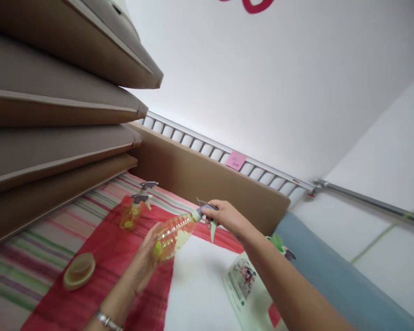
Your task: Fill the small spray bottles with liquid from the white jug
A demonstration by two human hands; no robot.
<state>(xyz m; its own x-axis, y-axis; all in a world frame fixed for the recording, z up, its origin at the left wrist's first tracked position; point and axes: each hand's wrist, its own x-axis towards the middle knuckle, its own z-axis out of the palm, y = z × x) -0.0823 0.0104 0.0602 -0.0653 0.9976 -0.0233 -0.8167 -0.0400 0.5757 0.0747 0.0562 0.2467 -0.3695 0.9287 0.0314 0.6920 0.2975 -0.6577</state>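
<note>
A see-through yellow spray bottle is held tilted above the bed, its grey and pale green trigger head pointing up to the right. My left hand is wrapped around the bottle's base end. My right hand grips the trigger head, fingers closed around it; whether the head is screwed on tight I cannot tell. A similar yellow spray bottle stands on the red cloth, with another grey trigger head just behind it. Nearer the left lies a round, pale yellow dish or lid.
A large pale green container with a picture label stands at right, partly hidden by my right forearm. A white sheet lies beside it. Stacked grey-brown cushions rise at left. Behind are a cardboard-coloured panel and a pink note.
</note>
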